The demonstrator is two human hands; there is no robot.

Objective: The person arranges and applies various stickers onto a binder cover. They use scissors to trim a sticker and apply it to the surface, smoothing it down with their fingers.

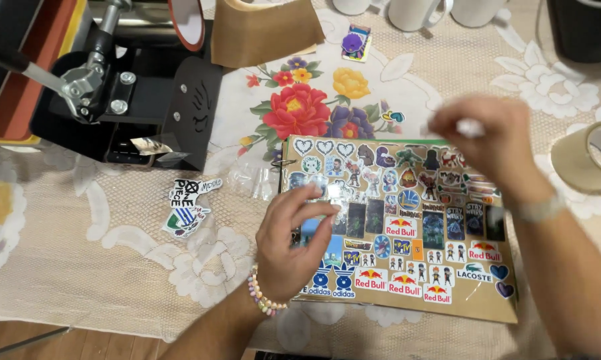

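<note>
A brown binder page (487,303) covered with many small colourful stickers lies on the table in front of me. My left hand (294,243) rests on its left part, fingers curled over a clear plastic sleeve, thumb and fingertips pinching near a sticker. A bead bracelet (264,300) sits on that wrist. My right hand (490,143) hovers blurred over the page's upper right edge, fingers pinched on a small pale piece that I cannot identify.
A black heat press machine (134,87) stands at the upper left. Loose stickers (187,203) lie beside the page on the floral lace tablecloth (300,107). A tape roll (590,160) is at the right edge; white mugs (414,12) line the far side.
</note>
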